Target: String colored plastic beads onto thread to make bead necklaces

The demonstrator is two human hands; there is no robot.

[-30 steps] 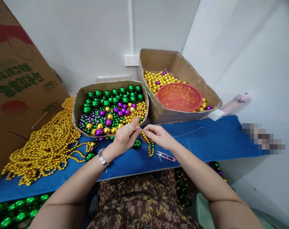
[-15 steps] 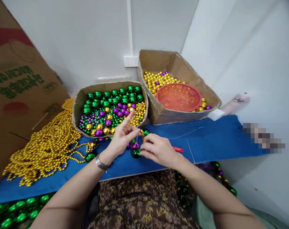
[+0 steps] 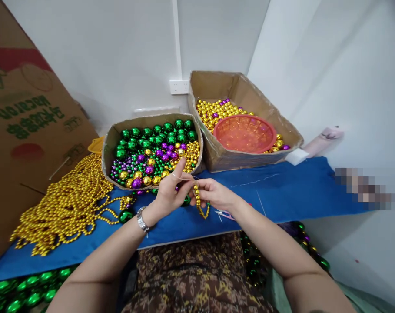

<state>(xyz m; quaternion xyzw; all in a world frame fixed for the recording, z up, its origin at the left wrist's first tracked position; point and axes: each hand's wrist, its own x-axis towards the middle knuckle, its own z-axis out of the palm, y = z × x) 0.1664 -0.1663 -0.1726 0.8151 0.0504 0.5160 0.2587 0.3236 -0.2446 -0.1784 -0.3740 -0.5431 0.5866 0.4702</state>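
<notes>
Centrally, left hand (image 3: 169,193) pinches thread (image 3: 181,178); right hand (image 3: 217,195) pinches the bead strand (image 3: 200,204). A taut thread would likely help.

gold beads (image 3: 200,204), blue cloth (image 3: 282,191), seemingly white thread (image 3: 182,178)

arms: bare | left wrist: silver watch (image 3: 141,219) | clothing: brown floral garment (image 3: 197,278)

Bare blue cloth (image 3: 291,191) lies open rightward; bead box (image 3: 151,150) blocks ahead.
</notes>
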